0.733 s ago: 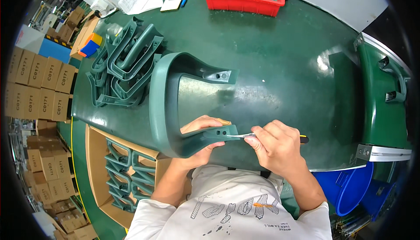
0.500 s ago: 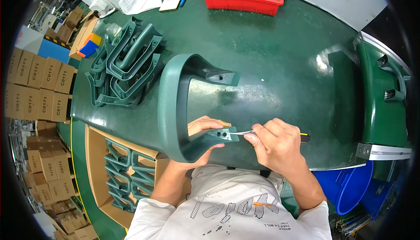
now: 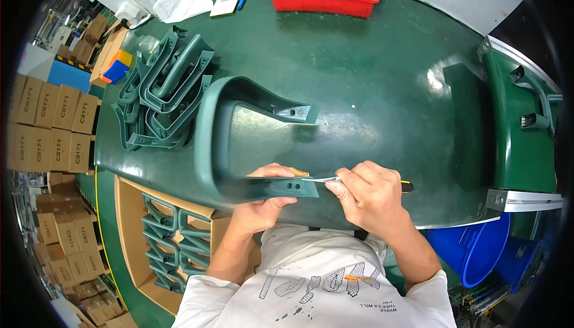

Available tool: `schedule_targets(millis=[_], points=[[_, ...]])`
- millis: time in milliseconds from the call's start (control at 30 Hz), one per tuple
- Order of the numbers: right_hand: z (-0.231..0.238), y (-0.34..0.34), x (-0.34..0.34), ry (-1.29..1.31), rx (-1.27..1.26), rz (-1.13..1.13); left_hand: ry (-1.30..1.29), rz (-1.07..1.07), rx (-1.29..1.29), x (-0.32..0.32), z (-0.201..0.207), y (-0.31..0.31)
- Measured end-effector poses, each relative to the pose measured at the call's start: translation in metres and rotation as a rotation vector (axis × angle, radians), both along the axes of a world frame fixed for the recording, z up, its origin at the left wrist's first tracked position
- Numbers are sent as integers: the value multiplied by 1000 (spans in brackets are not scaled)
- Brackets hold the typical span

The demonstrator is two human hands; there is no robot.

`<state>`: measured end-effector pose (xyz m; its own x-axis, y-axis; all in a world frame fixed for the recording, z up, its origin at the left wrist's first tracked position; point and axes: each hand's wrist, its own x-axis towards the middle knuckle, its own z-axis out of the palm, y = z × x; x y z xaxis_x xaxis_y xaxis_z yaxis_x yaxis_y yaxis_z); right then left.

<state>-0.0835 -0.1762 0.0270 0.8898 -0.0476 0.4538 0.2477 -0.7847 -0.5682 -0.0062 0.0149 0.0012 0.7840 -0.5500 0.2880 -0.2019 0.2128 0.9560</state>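
My left hand (image 3: 263, 213) is closed around the lower leg of a green plastic U-shaped handle (image 3: 207, 136), thumb on the near side and fingers behind. Something tan-yellow covers a fingertip (image 3: 298, 172) of that hand. The handle's two ends point right, and small holes show in each end. In my right hand (image 3: 373, 196) is a utility knife (image 3: 407, 187) with a black and yellow butt end. Its thin blade (image 3: 320, 179) reaches left to the far edge of the lower leg, near the tip. Most of the knife's body is hidden by my fingers.
A pile of similar green handles (image 3: 170, 98) lies at the left of the green table (image 3: 382, 59). A red bin (image 3: 323, 5) of small green pieces stands at the back. An open carton (image 3: 134, 256) of handles is at lower left, blue bins (image 3: 472, 250) at lower right.
The handle has tilted and shifted left, its lower leg turning to show more of the inner face. The blade has gone from the leg's end to its far edge. The view has shifted slightly.
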Motion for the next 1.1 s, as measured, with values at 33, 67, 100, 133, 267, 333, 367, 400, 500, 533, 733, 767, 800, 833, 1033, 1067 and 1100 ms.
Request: schedule_targets(millis=[33, 67, 100, 133, 267, 333, 367, 400, 500, 533, 733, 767, 800, 833, 1033, 1067, 1100], points=[[0, -1, 0, -7, 37, 20, 26, 7, -26, 1, -2, 1], [1, -2, -1, 3, 96, 22, 53, 15, -51, 2, -5, 3], [2, -3, -2, 13, 157, 28, 3, 13, -73, 6, -7, 4], [4, -5, -4, 23, 219, 33, -46, 10, -94, 13, -9, 5], [9, -9, -9, 121, 342, 106, -5, 43, -151, 14, -15, 9], [8, -7, -10, 134, 378, 157, 48, 43, -218, 11, -17, 9], [7, -6, -11, 130, 387, 169, 53, 45, -232, 10, -18, 9], [5, -4, -10, 126, 396, 180, 58, 48, -246, 10, -19, 9], [3, -1, -11, 117, 409, 198, 40, 26, -242, 11, -17, 8], [3, 0, -11, 113, 412, 202, 27, 15, -232, 12, -16, 7], [2, 2, -10, 109, 423, 239, 66, 20, -256, 8, -17, 7], [2, 1, -10, 111, 416, 240, 73, 20, -259, 8, -17, 7], [3, 1, -9, 114, 409, 241, 80, 20, -262, 7, -17, 6], [3, 1, -9, 116, 403, 242, 87, 20, -265, 6, -16, 5], [0, 4, -5, 44, 348, 199, 112, 8, -280, 5, -19, 2], [0, 5, -4, 42, 346, 188, 110, 9, -280, 4, -19, 2], [0, 6, -3, 39, 343, 177, 108, 9, -282, 4, -18, 2]])
